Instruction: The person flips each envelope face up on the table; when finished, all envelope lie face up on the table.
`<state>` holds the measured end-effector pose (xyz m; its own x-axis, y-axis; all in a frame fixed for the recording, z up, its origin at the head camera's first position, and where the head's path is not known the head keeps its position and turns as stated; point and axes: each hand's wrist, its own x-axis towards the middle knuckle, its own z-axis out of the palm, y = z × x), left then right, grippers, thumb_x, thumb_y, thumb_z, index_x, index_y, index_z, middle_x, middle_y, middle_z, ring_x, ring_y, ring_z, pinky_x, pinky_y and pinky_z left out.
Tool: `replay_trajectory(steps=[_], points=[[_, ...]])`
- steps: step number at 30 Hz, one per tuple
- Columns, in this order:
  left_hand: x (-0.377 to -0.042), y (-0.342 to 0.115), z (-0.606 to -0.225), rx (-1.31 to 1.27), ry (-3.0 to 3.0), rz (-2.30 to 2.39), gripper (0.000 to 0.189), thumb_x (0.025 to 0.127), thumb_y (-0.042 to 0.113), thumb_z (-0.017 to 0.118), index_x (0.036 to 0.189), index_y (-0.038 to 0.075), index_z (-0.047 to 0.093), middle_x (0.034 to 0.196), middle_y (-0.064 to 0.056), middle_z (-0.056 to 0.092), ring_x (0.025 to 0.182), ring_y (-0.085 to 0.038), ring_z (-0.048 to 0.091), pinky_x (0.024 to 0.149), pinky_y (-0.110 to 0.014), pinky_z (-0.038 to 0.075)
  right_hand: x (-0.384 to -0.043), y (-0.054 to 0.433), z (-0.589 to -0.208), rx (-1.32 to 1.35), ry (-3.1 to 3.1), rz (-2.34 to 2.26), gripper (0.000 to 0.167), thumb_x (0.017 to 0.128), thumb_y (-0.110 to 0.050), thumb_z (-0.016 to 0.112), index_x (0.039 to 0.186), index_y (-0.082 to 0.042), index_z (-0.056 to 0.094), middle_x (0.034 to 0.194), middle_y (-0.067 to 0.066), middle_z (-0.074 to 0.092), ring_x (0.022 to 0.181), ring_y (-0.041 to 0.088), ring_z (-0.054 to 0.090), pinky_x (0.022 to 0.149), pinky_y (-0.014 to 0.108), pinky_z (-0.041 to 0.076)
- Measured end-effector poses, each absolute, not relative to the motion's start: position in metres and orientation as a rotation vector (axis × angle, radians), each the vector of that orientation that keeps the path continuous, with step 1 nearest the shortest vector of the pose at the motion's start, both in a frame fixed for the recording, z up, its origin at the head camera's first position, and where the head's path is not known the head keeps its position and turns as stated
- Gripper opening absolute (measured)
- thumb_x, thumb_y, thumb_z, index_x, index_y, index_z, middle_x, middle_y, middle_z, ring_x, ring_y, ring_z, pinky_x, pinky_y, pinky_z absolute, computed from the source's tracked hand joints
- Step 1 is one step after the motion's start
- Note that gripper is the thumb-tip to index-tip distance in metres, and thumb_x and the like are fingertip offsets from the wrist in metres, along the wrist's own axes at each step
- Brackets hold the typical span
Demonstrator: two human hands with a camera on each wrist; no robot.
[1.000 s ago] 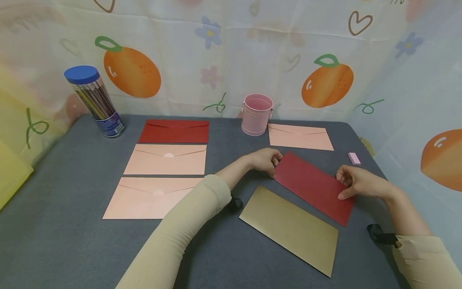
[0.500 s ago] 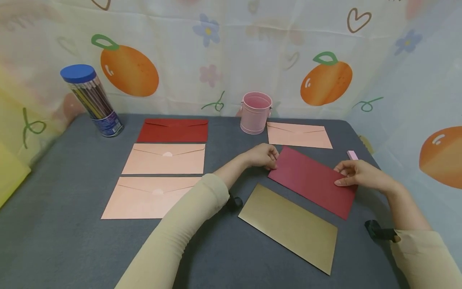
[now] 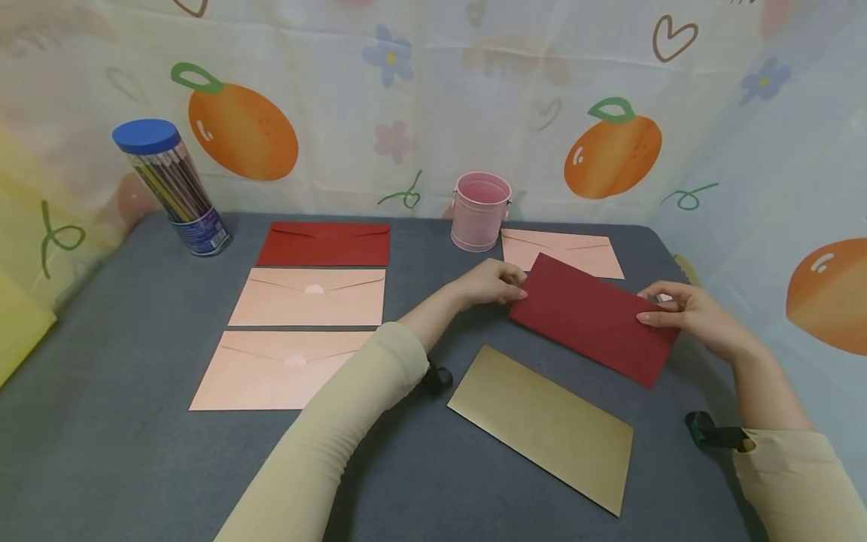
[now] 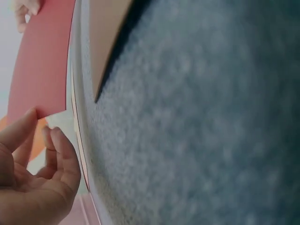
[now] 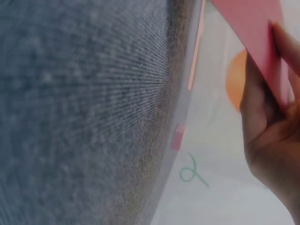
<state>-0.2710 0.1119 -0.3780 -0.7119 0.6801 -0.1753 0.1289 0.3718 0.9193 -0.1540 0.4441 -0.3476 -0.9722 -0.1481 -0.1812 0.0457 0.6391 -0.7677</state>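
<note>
A red envelope (image 3: 596, 316), its plain side up, is raised over the right part of the table. My left hand (image 3: 489, 284) pinches its left end between thumb and finger; in the left wrist view the thumb (image 4: 21, 129) lies against the envelope's corner. At the other end my right hand (image 3: 701, 320) grips the envelope, thumb on top and fingers beneath, as the right wrist view also shows. Nearer to me a gold envelope (image 3: 542, 429) lies askew on the table. Behind the raised one, a pink envelope (image 3: 562, 251) is partly covered in the head view.
On the left lie a red envelope (image 3: 325, 245) and two peach envelopes (image 3: 284, 293) in a column. A pink bucket (image 3: 479, 214) stands at the back, a jar of pencils (image 3: 172, 188) at the back left. A small pink block (image 5: 178, 137) sits near the right edge.
Both hands have lifted the red envelope and shifted it away from me, off the table. It now overlaps the pink envelope in the head view. The gold envelope stays in place.
</note>
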Motion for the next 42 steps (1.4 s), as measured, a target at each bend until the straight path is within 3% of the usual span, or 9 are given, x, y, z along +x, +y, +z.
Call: replay_trajectory(steps=[8,14,18,22,25,30,35,39,42], points=[[-0.270,0.111,-0.371,0.638,1.928,1.477,0.037,0.095,0.015,0.064,0.129,0.002,0.061,0.076,-0.001,0.071,0.063,-0.009,0.067,0.062,-0.021,0.054,-0.150,0.450,-0.344,-0.097,2.663,-1.429,0.026,0.094,-0.008,0.064,0.113,-0.025,0.068,0.085,-0.017,0.075,0.076,0.005,0.069,0.066,0.023,0.055],[-0.270,0.106,-0.368,0.612,1.868,1.525,0.034,0.095,0.022,0.065,0.125,0.005,0.066,0.104,-0.015,0.077,0.071,-0.012,0.074,0.067,-0.023,0.058,-0.153,0.451,-0.343,-0.177,2.464,-1.735,0.032,0.095,0.002,0.058,0.113,-0.020,0.073,0.094,-0.014,0.075,0.085,0.006,0.069,0.075,0.020,0.053],[-0.271,0.105,-0.366,0.576,1.822,1.587,0.035,0.094,0.026,0.067,0.124,0.007,0.067,0.116,-0.015,0.073,0.087,-0.017,0.076,0.078,-0.027,0.061,-0.155,0.452,-0.344,-0.277,2.352,-1.826,0.033,0.096,0.006,0.054,0.121,-0.007,0.071,0.108,-0.012,0.075,0.100,0.004,0.066,0.084,0.016,0.051],[-0.271,0.106,-0.366,0.510,1.743,1.656,0.040,0.097,0.032,0.064,0.124,0.004,0.067,0.123,-0.018,0.070,0.095,-0.021,0.075,0.083,-0.030,0.060,-0.154,0.453,-0.344,-0.334,2.418,-1.709,0.033,0.097,0.004,0.054,0.130,0.006,0.060,0.129,-0.017,0.066,0.122,-0.005,0.054,0.090,0.010,0.046],[-0.271,0.109,-0.367,0.445,1.689,1.696,0.037,0.097,0.025,0.063,0.124,0.000,0.066,0.125,-0.020,0.068,0.091,-0.020,0.075,0.080,-0.028,0.061,-0.151,0.454,-0.343,-0.337,2.472,-1.620,0.034,0.097,0.003,0.054,0.130,0.012,0.056,0.137,-0.020,0.058,0.128,-0.010,0.045,0.092,0.008,0.044],[-0.269,0.112,-0.369,0.332,1.656,1.726,0.031,0.092,0.001,0.065,0.123,-0.007,0.064,0.109,-0.013,0.068,0.076,-0.012,0.070,0.072,-0.023,0.060,-0.149,0.450,-0.344,-0.244,2.525,-1.426,0.047,0.095,-0.004,0.060,0.141,0.000,0.051,0.154,-0.010,0.040,0.126,-0.014,0.035,0.090,0.009,0.044],[-0.267,0.113,-0.373,0.326,1.707,1.666,0.023,0.092,-0.008,0.059,0.115,-0.011,0.059,0.095,-0.008,0.062,0.072,-0.010,0.066,0.064,-0.019,0.058,-0.151,0.446,-0.345,-0.102,2.500,-1.386,0.065,0.097,-0.012,0.060,0.155,-0.015,0.030,0.160,0.012,0.022,0.120,-0.007,0.042,0.084,0.017,0.050],[-0.266,0.112,-0.375,0.392,1.770,1.612,0.011,0.093,-0.007,0.059,0.101,-0.002,0.054,0.092,-0.009,0.061,0.072,-0.010,0.065,0.063,-0.018,0.057,-0.154,0.448,-0.348,0.030,2.502,-1.481,0.073,0.098,-0.015,0.060,0.157,-0.026,0.018,0.155,0.008,0.028,0.112,-0.005,0.050,0.079,0.019,0.055],[-0.265,0.113,-0.376,0.406,1.799,1.612,0.013,0.092,-0.004,0.062,0.093,0.004,0.051,0.088,-0.007,0.061,0.068,-0.009,0.065,0.062,-0.018,0.057,-0.157,0.448,-0.349,0.124,2.511,-1.513,0.082,0.096,-0.015,0.063,0.159,-0.021,0.011,0.153,0.011,0.027,0.101,-0.008,0.056,0.078,0.020,0.057]])
